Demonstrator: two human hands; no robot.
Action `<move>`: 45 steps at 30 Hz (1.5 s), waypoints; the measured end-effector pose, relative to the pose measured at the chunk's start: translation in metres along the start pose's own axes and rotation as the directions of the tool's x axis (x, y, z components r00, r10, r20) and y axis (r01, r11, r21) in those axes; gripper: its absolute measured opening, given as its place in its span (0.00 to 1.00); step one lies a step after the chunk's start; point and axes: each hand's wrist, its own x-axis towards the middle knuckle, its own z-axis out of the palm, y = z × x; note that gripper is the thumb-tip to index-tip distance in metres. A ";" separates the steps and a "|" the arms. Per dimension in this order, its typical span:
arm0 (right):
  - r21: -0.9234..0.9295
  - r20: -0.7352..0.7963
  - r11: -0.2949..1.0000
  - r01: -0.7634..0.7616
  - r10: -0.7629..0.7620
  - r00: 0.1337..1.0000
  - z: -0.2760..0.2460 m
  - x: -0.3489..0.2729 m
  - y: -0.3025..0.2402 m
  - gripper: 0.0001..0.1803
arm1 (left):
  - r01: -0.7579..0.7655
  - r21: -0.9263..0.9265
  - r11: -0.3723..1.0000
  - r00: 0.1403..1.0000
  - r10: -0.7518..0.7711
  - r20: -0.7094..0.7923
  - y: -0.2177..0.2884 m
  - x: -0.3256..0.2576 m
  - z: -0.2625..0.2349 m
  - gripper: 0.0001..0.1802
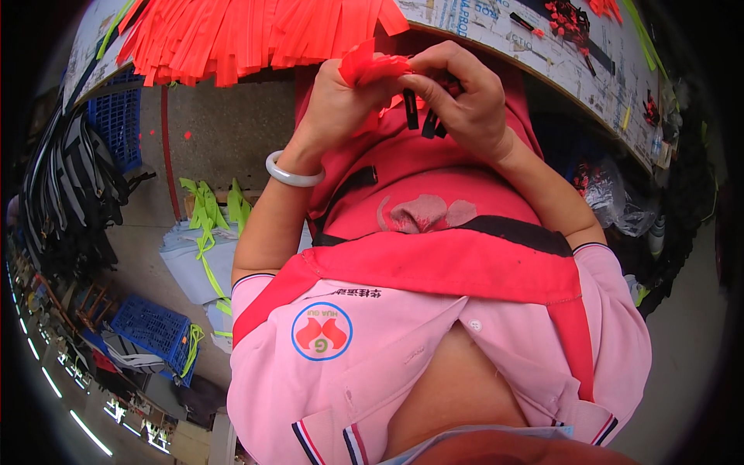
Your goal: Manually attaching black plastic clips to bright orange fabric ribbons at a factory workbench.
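My left hand and my right hand meet in front of my chest, just below the table edge. Both pinch a folded strip of bright orange-red webbing. Small black plastic pieces hang under my right fingers. A pale bangle circles my left wrist. I wear a pink shirt and a red apron.
A big pile of orange-red strips hangs over the worktable, which carries small black and red parts at the right. Blue crates, black straps and neon-green strips lie on the floor at the left.
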 end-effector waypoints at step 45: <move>0.056 0.063 0.993 -0.100 0.096 0.993 -0.004 0.003 0.003 0.08 | -0.216 0.212 0.953 0.976 0.214 0.036 -0.011 0.011 0.000 0.07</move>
